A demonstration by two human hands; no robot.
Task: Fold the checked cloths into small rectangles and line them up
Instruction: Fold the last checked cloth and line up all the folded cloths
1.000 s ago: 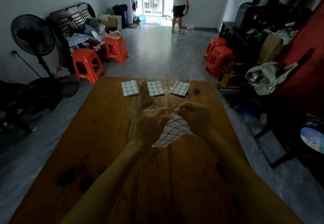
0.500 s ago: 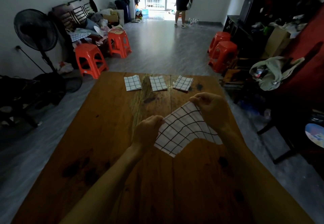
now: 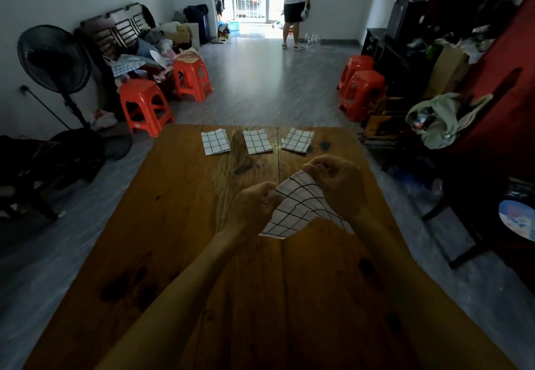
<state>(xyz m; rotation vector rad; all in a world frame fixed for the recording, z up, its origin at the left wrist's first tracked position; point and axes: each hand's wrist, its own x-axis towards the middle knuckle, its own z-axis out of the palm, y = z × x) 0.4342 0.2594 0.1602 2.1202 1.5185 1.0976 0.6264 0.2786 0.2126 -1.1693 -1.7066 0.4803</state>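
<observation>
A white checked cloth (image 3: pixel 298 210) hangs spread between my two hands above the middle of the wooden table (image 3: pixel 173 225). My left hand (image 3: pixel 254 207) pinches its near left corner. My right hand (image 3: pixel 337 184) pinches the far right corner, held a little higher. The cloth's lower edge droops toward the tabletop. Three folded checked cloths lie in a row along the far edge: the left one (image 3: pixel 215 144), the middle one (image 3: pixel 257 142) and the right one (image 3: pixel 298 140), which sits slightly turned.
Orange stools stand beyond the table on the left (image 3: pixel 144 106) and right (image 3: pixel 363 94). A black fan (image 3: pixel 53 60) is at the far left. A dark chair (image 3: pixel 469 225) stands close to the table's right side. A person (image 3: pixel 293 5) stands by the far doorway.
My hands have drawn apart from a bunched grip, opening the cloth out between them. My right hand then stayed high while the cloth spread wider.
</observation>
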